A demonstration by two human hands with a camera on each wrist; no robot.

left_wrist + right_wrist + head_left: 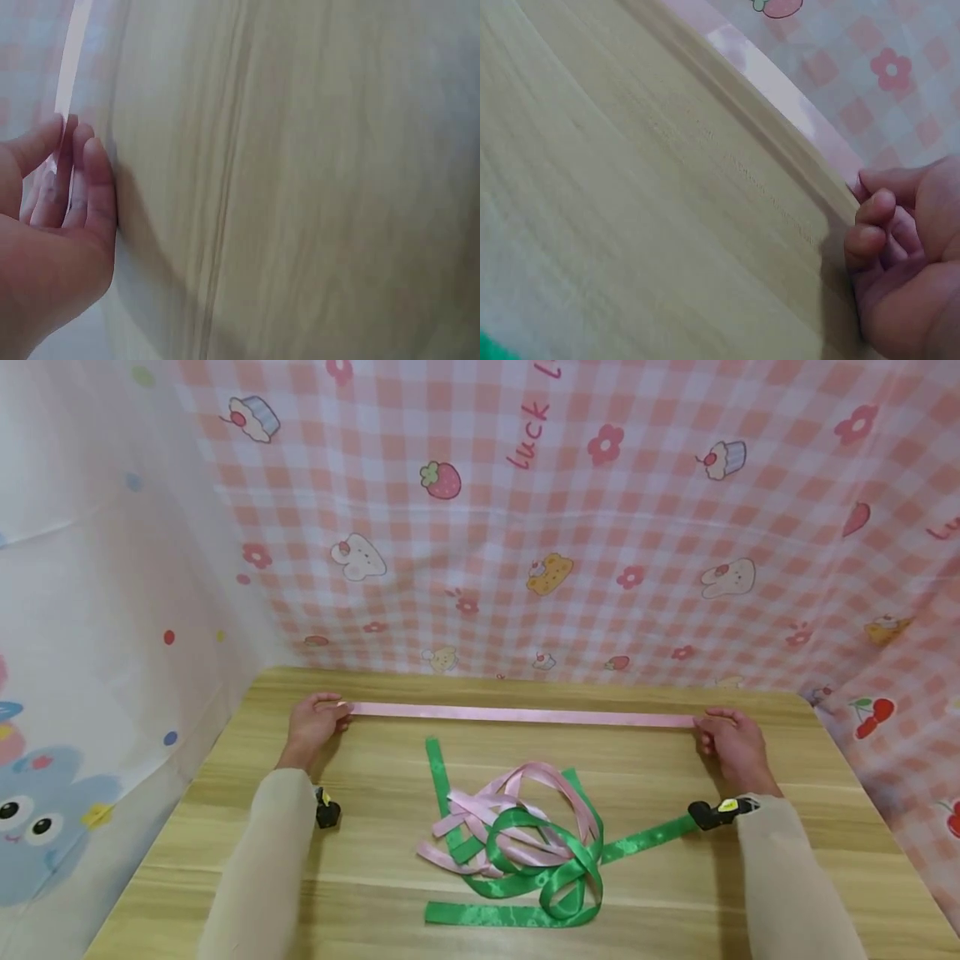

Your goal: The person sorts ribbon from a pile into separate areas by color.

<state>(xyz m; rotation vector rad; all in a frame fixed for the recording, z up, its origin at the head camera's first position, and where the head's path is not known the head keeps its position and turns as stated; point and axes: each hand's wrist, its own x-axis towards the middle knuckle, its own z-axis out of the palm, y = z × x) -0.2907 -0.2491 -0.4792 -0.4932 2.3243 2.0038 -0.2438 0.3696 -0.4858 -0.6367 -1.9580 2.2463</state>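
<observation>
A pink ribbon (517,715) is stretched straight across the far part of the table, between both hands. My left hand (317,724) pinches its left end between thumb and fingers; the left wrist view shows the ribbon (71,67) running up from that pinch. At the other end, my right hand (737,745) pinches the ribbon, its remaining fingers curled in the right wrist view. Nearer the front lies a loose pile of green ribbon (510,914) and more pink ribbon (536,768), looped over each other. One green strip reaches right, towards the right wrist.
The wooden table (375,877) has its back edge against a pink checked cloth (480,543). A white printed cloth (90,610) hangs at the left. Black wrist cameras show at the left cuff (327,810) and right cuff (708,814), the latter overlapping the green strip's end.
</observation>
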